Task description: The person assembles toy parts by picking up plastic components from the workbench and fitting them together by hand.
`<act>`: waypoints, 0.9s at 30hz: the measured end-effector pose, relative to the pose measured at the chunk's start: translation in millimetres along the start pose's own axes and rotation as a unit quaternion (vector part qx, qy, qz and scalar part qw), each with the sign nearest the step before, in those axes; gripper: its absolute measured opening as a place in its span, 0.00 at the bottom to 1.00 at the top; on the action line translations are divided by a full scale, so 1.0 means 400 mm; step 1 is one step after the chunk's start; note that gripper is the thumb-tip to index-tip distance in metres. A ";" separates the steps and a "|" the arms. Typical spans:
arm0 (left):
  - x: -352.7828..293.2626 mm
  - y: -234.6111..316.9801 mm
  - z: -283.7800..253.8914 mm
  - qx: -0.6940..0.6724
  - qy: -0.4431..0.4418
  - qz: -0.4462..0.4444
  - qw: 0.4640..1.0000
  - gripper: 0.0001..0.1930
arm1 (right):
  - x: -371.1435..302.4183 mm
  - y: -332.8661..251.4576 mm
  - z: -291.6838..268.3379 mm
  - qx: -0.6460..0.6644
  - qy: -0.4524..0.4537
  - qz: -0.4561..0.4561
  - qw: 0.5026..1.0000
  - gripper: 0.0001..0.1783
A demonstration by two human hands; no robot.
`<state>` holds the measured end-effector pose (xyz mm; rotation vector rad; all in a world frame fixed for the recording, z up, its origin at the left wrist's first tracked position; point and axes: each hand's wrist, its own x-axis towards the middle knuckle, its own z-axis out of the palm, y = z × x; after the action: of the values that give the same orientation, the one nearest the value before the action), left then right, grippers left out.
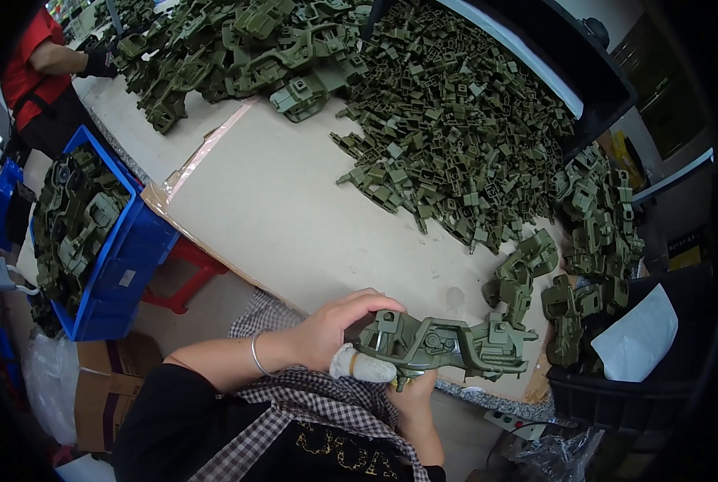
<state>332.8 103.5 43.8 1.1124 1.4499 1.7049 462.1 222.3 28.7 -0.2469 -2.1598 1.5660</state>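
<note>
At the table's near edge, my left hand (335, 329) is closed on the left end of an olive-green moulded plastic vehicle chassis (435, 341). White cloth with a tan band wraps its thumb. My right hand (413, 394) is beneath the chassis, its fingers mostly hidden by the part. A small yellowish bit shows beside those fingers, too little to name. The chassis is held level, with its raised side frames and a boxy right end in view. Close to its right end, similar green chassis parts (515, 281) lie on the table.
A large heap of small green parts (455, 120) covers the table's far right. More chassis parts (238, 48) are piled at the back. A blue crate (122, 273) of parts stands left, near a red stool (186, 273). A black bin (624, 402) is at right. A co-worker (41, 72) stands far left.
</note>
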 end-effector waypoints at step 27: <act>-0.020 -0.048 0.044 0.193 0.133 0.166 0.958 0.26 | -0.071 0.033 0.042 0.275 0.051 0.194 0.940 0.13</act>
<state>351.1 108.1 23.9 1.4427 1.9132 1.9073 477.9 201.1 4.9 -0.5747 -1.5705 2.2468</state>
